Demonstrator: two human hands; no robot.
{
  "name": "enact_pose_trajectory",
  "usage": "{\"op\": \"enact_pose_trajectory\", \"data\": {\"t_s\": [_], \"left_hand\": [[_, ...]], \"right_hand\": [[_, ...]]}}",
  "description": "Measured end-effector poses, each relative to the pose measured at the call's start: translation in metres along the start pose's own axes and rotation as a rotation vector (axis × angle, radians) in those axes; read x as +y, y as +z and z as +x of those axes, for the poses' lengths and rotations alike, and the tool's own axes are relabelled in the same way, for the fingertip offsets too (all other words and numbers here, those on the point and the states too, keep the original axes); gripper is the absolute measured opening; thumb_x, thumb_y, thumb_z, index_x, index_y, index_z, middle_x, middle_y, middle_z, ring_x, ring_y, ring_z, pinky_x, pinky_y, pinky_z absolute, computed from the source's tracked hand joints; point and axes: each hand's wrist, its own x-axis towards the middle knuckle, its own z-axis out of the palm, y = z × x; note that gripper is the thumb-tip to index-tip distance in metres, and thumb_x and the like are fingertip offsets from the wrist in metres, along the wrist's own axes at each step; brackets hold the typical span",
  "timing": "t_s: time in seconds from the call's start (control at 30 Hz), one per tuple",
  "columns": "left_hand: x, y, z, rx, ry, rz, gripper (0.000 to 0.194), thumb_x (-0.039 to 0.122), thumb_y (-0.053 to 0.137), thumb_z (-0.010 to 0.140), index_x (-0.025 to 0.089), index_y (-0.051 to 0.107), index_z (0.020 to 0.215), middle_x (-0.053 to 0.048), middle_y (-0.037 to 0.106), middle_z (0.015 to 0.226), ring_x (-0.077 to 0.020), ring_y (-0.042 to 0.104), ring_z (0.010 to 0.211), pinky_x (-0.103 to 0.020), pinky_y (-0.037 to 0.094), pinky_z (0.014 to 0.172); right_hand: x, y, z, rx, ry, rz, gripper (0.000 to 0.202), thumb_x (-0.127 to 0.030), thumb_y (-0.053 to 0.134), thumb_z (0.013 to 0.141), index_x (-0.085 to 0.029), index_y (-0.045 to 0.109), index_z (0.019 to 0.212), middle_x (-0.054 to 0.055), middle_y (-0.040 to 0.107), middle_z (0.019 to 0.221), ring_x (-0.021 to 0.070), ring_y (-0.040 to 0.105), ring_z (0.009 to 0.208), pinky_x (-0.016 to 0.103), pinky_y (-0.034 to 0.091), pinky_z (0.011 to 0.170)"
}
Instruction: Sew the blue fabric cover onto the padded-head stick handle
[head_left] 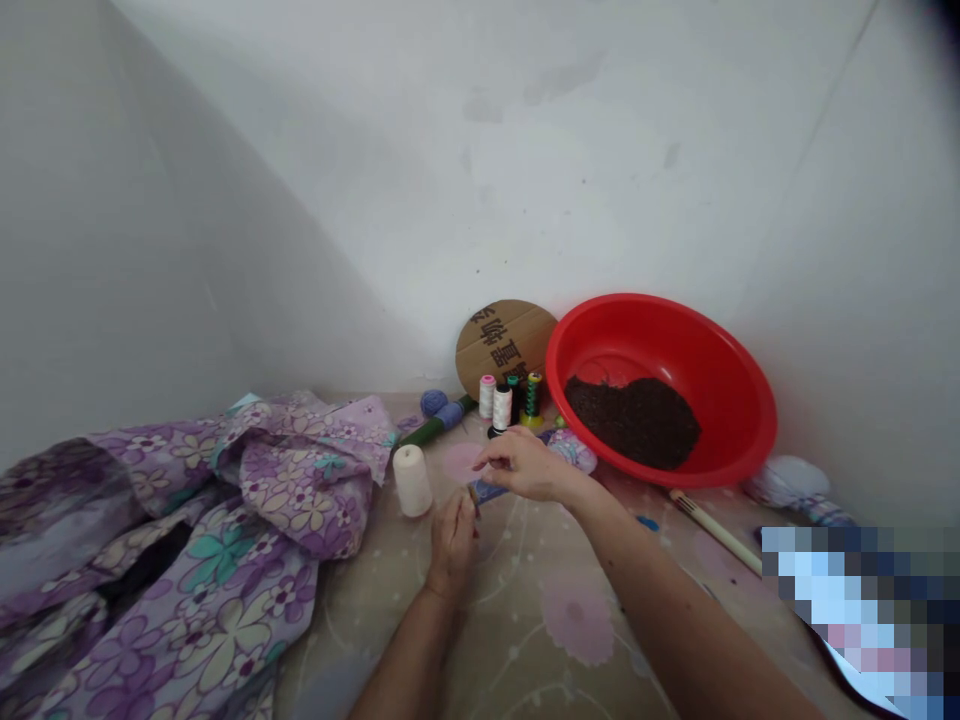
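Observation:
My left hand [454,532] is closed, its fingers curled around the near end of a narrow blue piece [492,490] with a yellowish tip. What exactly this piece is, I cannot make out. Above it and slightly to the right, my right hand [523,466] is bent at the wrist with thumb and fingers drawn together; anything pinched there is too small to see. A large white thread cone [412,482] stands just left of my hands. Behind them are small thread spools, among them a white one with a pink top [487,397] and a white one with a black top [502,407].
A red basin [750,400] holding a dark brown mass leans at the right. Behind the spools stands a round cardboard piece [480,355]. Floral fabric [277,490] is heaped at left. Nearby lie a blue yarn ball [433,403], a green rod [426,432] and a pale stick [720,532].

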Motion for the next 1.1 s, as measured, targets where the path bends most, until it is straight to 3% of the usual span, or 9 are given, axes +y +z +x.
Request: {"op": "enact_pose_trajectory", "data": {"t_s": [0.2, 0.27, 0.4, 0.57, 0.73, 0.83, 0.93, 1.0, 1.1], "left_hand": [[0.002, -0.001, -0.001, -0.021, -0.011, -0.035, 0.034, 0.037, 0.028, 0.081, 0.018, 0.043, 0.056, 0.002, 0.043, 0.05, -0.0124, 0.042, 0.051, -0.025, 0.03, 0.054], [0.001, -0.001, -0.001, -0.028, -0.023, -0.048, 0.035, 0.038, 0.028, 0.081, 0.018, 0.043, 0.056, 0.002, 0.043, 0.049, -0.0126, 0.042, 0.05, -0.025, 0.03, 0.054], [-0.001, 0.0, -0.001, -0.014, -0.036, -0.064, 0.036, 0.04, 0.029, 0.08, 0.018, 0.044, 0.056, 0.001, 0.044, 0.049, -0.0131, 0.043, 0.051, -0.025, 0.03, 0.054], [-0.004, 0.002, -0.001, -0.007, -0.048, -0.075, 0.035, 0.04, 0.03, 0.079, 0.018, 0.045, 0.057, 0.001, 0.044, 0.05, -0.0127, 0.043, 0.051, -0.024, 0.031, 0.053], [-0.004, 0.001, -0.001, 0.005, -0.031, -0.042, 0.033, 0.036, 0.03, 0.08, 0.018, 0.045, 0.057, 0.002, 0.044, 0.051, -0.012, 0.043, 0.051, -0.024, 0.031, 0.053], [-0.004, 0.001, -0.002, 0.006, -0.023, -0.035, 0.031, 0.033, 0.03, 0.08, 0.018, 0.045, 0.058, 0.002, 0.044, 0.052, -0.0118, 0.043, 0.052, -0.023, 0.031, 0.053], [-0.004, 0.001, -0.002, 0.01, -0.019, -0.023, 0.03, 0.032, 0.031, 0.08, 0.018, 0.044, 0.057, 0.002, 0.043, 0.051, -0.012, 0.043, 0.052, -0.024, 0.031, 0.054], [-0.005, 0.001, -0.002, 0.01, -0.018, -0.015, 0.03, 0.031, 0.03, 0.081, 0.018, 0.043, 0.056, 0.002, 0.043, 0.051, -0.0121, 0.043, 0.053, -0.024, 0.031, 0.054], [-0.005, 0.001, -0.002, 0.001, -0.017, -0.025, 0.03, 0.032, 0.031, 0.08, 0.018, 0.043, 0.056, 0.002, 0.043, 0.051, -0.012, 0.042, 0.052, -0.024, 0.031, 0.054]], "right_hand": [[0.012, 0.014, 0.01, -0.064, -0.016, 0.131, 0.008, -0.019, 0.057, 0.064, -0.017, 0.064, 0.064, -0.003, 0.059, 0.058, 0.0092, 0.051, 0.057, 0.02, 0.035, 0.06], [0.013, 0.016, 0.012, 0.013, 0.021, 0.241, 0.011, -0.019, 0.054, 0.066, -0.015, 0.061, 0.058, -0.004, 0.054, 0.054, 0.0082, 0.047, 0.055, 0.018, 0.034, 0.054], [0.014, 0.014, 0.014, 0.284, 0.171, 0.51, 0.014, -0.022, 0.05, 0.069, -0.015, 0.051, 0.057, -0.005, 0.043, 0.052, 0.0071, 0.04, 0.051, 0.018, 0.034, 0.05], [0.014, 0.006, 0.015, 0.489, 0.326, 1.026, 0.018, -0.032, 0.053, 0.066, -0.017, 0.044, 0.06, -0.005, 0.039, 0.056, 0.0076, 0.04, 0.05, 0.022, 0.043, 0.05], [0.012, -0.009, 0.014, 0.623, 0.299, 1.359, 0.023, -0.033, 0.054, 0.068, -0.019, 0.037, 0.06, -0.008, 0.031, 0.05, 0.0058, 0.033, 0.042, 0.024, 0.046, 0.05], [0.011, -0.018, 0.013, 0.691, 0.254, 1.356, 0.026, -0.033, 0.054, 0.068, -0.02, 0.034, 0.059, -0.007, 0.029, 0.051, 0.0056, 0.03, 0.04, 0.02, 0.04, 0.041], [0.01, -0.023, 0.012, 0.736, 0.234, 1.254, 0.025, -0.033, 0.051, 0.069, -0.02, 0.032, 0.058, -0.007, 0.027, 0.05, 0.0058, 0.026, 0.039, 0.016, 0.024, 0.033], [0.007, -0.023, 0.009, 0.733, 0.222, 1.059, 0.021, -0.032, 0.047, 0.072, -0.02, 0.036, 0.06, -0.007, 0.028, 0.05, 0.0063, 0.026, 0.04, 0.017, 0.022, 0.035], [0.002, -0.021, 0.002, 0.613, 0.112, 0.521, 0.014, -0.027, 0.044, 0.074, -0.018, 0.045, 0.063, -0.003, 0.039, 0.056, 0.009, 0.038, 0.051, 0.02, 0.031, 0.048]]}}
